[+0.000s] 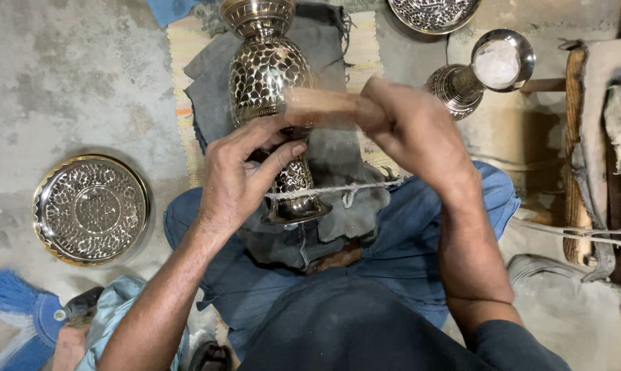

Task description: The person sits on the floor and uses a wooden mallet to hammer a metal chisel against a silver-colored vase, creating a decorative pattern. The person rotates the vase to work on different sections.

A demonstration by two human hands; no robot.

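Head view, grey concrete floor (70, 75), left fingers (269, 148) gripping brass vase (266, 69), right fingers (376, 103) clenched on blurred wooden mallet (321, 106), engraved plate (91, 209) nearby

Vase (266, 75): polished metal, glossy, with a dark engraved scale pattern over body and neck. Wooden handle (324, 108) at 12 o'clock, pale, matt, blurred. Cloth (338, 161) under the vase: grey, matt, frayed at the edges. Plate (91, 209) at 9 o'clock: bright metal, hammered dimpled face, golden rim. Bowl (503, 60) at 2 o'clock: smooth shiny metal. Floor (70, 75): rough, dull grey concrete. Brush (15, 302) at 8 o'clock: blue bristles.
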